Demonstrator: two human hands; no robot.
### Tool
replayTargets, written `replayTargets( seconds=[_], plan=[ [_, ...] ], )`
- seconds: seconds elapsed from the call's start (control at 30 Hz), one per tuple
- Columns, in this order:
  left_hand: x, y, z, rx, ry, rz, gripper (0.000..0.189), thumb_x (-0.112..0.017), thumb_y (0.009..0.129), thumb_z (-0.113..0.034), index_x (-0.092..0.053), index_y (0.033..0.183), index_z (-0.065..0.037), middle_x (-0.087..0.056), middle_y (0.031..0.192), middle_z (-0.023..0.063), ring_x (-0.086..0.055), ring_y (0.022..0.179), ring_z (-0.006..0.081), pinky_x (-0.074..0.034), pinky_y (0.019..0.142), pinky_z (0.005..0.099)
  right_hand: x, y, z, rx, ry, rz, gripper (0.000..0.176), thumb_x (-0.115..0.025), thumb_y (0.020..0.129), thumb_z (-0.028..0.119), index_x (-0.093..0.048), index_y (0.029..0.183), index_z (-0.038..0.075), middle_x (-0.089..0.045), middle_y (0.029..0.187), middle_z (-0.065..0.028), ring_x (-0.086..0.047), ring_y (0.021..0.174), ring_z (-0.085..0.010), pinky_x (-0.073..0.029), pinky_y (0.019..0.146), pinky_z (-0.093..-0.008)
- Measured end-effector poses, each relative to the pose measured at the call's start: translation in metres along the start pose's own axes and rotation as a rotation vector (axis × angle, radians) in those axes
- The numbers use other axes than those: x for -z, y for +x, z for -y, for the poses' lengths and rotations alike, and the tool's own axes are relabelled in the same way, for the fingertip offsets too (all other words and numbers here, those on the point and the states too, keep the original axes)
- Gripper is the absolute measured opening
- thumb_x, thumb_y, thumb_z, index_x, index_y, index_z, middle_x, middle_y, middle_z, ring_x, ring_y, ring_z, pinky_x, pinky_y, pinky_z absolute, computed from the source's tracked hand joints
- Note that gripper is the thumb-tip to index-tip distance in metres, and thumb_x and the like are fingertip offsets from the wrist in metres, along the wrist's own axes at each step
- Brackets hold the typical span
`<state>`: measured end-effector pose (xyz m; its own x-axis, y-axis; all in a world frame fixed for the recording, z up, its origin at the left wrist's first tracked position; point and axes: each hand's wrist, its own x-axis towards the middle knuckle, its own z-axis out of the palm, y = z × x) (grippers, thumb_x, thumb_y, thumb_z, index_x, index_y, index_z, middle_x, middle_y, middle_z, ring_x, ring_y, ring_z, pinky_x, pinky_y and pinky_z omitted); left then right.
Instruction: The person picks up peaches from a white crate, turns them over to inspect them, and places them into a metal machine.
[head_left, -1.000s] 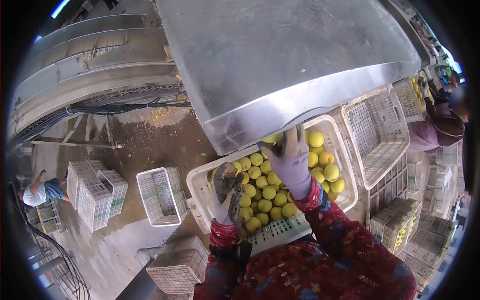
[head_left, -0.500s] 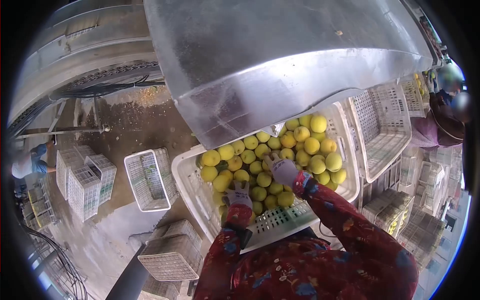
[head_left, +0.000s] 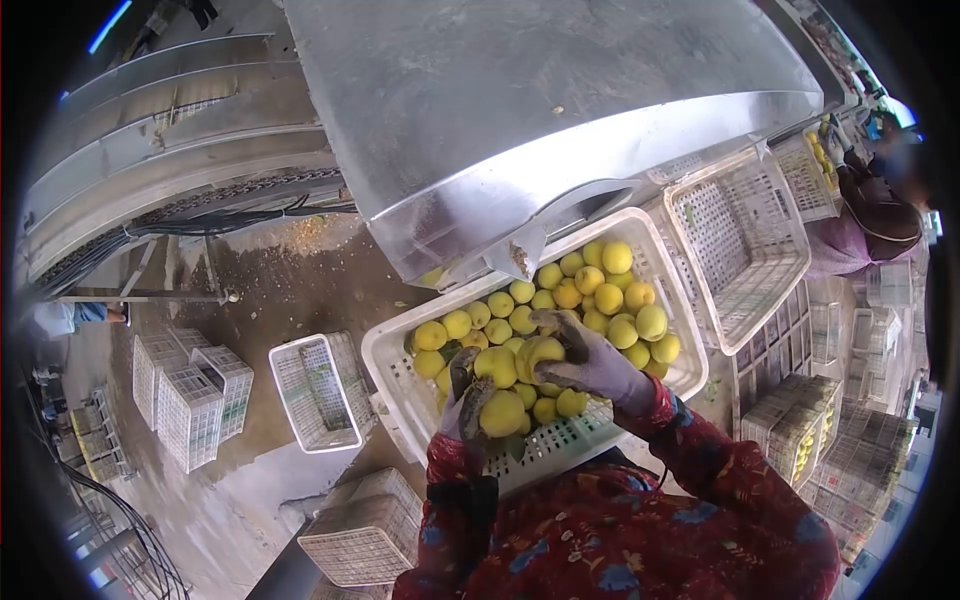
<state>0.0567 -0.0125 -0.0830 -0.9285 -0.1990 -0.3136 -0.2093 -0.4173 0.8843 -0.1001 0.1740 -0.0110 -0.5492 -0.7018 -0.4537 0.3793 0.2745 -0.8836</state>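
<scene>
A white plastic crate (head_left: 540, 465) full of round yellow fruit (head_left: 620, 330) stands in front of the body. Over it, my left hand (head_left: 465, 405), in a light glove with dirty fingers, is closed around yellow fruit (head_left: 501, 412) at the crate's left part. My right hand (head_left: 595, 370), in a similar glove, grips another yellow fruit (head_left: 543, 357) with thumb and fingers. Both hands are raised a little above the pile, close together. Some green leaves lie among the fruit near the left hand.
A large metal machine housing (head_left: 560, 60) overhangs the crate's far edge. An empty crate (head_left: 735, 245) adjoins on the right, another (head_left: 315, 390) sits on the floor at left. Stacked crates (head_left: 190, 395) stand further left. A person (head_left: 865, 220) is at the far right.
Both hands have risen from the pile, turned palms inward and taken hold of fruit. The view has shifted slightly, showing more of the machine's spout.
</scene>
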Motion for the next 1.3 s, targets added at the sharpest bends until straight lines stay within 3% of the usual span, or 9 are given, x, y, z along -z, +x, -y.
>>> replayTargets(
  seconds=[0.03, 0.13, 0.27, 0.4, 0.57, 0.93, 1.13, 1.23, 1.3],
  plan=[
    [0.001, -0.003, -0.006, -0.253, 0.281, 0.04, 0.061, -0.06, 0.096, -0.014, -0.031, 0.149, -0.009, -0.045, 0.144, 0.0139, -0.053, 0.124, 0.0261, -0.053, 0.096, 0.0385, -0.005, -0.007, 0.011, 0.008, 0.097, 0.006, 0.082, -0.082, 0.079, 0.014, -0.037, 0.146, 0.001, -0.052, 0.138, -0.0157, -0.05, 0.127, -0.0201, -0.045, 0.105, -0.0349],
    [-0.004, -0.003, -0.023, 0.075, -0.321, -0.07, 0.063, -0.059, 0.097, -0.015, -0.028, 0.152, -0.011, -0.045, 0.145, 0.0144, -0.051, 0.128, 0.0277, -0.053, 0.096, 0.0387, -0.019, -0.019, 0.022, 0.279, 0.003, -0.025, 0.08, -0.087, 0.075, 0.016, -0.043, 0.139, 0.0, -0.059, 0.127, -0.014, -0.058, 0.117, -0.0173, -0.049, 0.099, -0.0319],
    [0.001, -0.001, -0.035, -0.317, 0.351, -0.01, 0.066, -0.061, 0.096, -0.005, -0.027, 0.152, -0.012, -0.045, 0.144, 0.0155, -0.054, 0.125, 0.0294, -0.054, 0.096, 0.0418, -0.039, -0.037, 0.041, 0.35, -0.451, -0.299, 0.072, -0.094, 0.065, 0.027, -0.053, 0.118, 0.002, -0.066, 0.1, -0.0112, -0.067, 0.086, -0.0203, -0.055, 0.075, -0.034],
    [0.002, 0.001, -0.05, -0.023, -0.416, -0.007, 0.067, -0.062, 0.094, -0.002, -0.028, 0.152, -0.009, -0.047, 0.141, 0.0153, -0.058, 0.12, 0.0288, -0.054, 0.096, 0.041, -0.052, -0.009, 0.049, 0.534, -0.563, -0.727, 0.072, -0.094, 0.062, 0.029, -0.053, 0.115, 0.003, -0.065, 0.094, -0.0116, -0.066, 0.08, -0.0241, -0.054, 0.07, -0.0357],
    [-0.004, 0.0, -0.073, -0.109, -0.398, -0.013, 0.076, -0.07, 0.088, -0.006, -0.03, 0.153, -0.008, -0.05, 0.139, 0.0144, -0.059, 0.116, 0.0258, -0.055, 0.091, 0.0368, -0.023, 0.118, 0.045, 0.59, -0.893, -0.895, 0.072, -0.088, 0.067, 0.021, -0.047, 0.121, -0.003, -0.051, 0.122, -0.0252, -0.053, 0.112, -0.0457, -0.051, 0.087, -0.0487],
    [-0.036, 0.029, -0.093, -0.045, -0.392, -0.025, 0.067, -0.064, 0.09, 0.001, -0.035, 0.151, -0.001, -0.051, 0.142, 0.0119, -0.058, 0.119, 0.0204, -0.051, 0.097, 0.0306, -0.025, 0.011, 0.077, 0.717, -0.634, -0.136, 0.066, -0.084, 0.073, 0.01, -0.05, 0.13, 0.002, -0.056, 0.125, -0.0176, -0.061, 0.109, -0.0329, -0.053, 0.087, -0.0383],
    [-0.036, 0.037, -0.093, 0.005, -0.286, 0.049, 0.065, -0.061, 0.099, -0.023, -0.033, 0.153, 0.0, -0.044, 0.151, 0.013, -0.052, 0.13, 0.0236, -0.047, 0.104, 0.0348, -0.022, 0.027, 0.064, 0.683, -0.669, -0.425, 0.069, -0.089, 0.068, 0.019, -0.052, 0.124, 0.003, -0.056, 0.123, -0.0175, -0.058, 0.108, -0.0389, -0.051, 0.09, -0.0444],
    [-0.031, 0.04, -0.099, -0.338, 0.518, 0.059, 0.065, -0.058, 0.1, -0.035, -0.036, 0.151, -0.001, -0.049, 0.145, 0.0123, -0.056, 0.123, 0.0223, -0.052, 0.097, 0.034, -0.022, 0.055, 0.064, 0.635, -0.72, -0.645, 0.067, -0.088, 0.069, 0.019, -0.052, 0.123, 0.003, -0.058, 0.118, -0.018, -0.058, 0.104, -0.0402, -0.051, 0.088, -0.046],
    [-0.025, 0.046, -0.068, -0.01, -0.211, -0.052, 0.061, -0.056, 0.101, -0.042, -0.044, 0.144, -0.002, -0.057, 0.133, 0.013, -0.06, 0.115, 0.0234, -0.055, 0.091, 0.0374, -0.011, 0.09, 0.051, 0.603, -0.856, -0.7, 0.066, -0.087, 0.07, 0.019, -0.052, 0.123, 0.002, -0.059, 0.114, -0.0189, -0.058, 0.102, -0.0406, -0.051, 0.087, -0.047]
  ],
)
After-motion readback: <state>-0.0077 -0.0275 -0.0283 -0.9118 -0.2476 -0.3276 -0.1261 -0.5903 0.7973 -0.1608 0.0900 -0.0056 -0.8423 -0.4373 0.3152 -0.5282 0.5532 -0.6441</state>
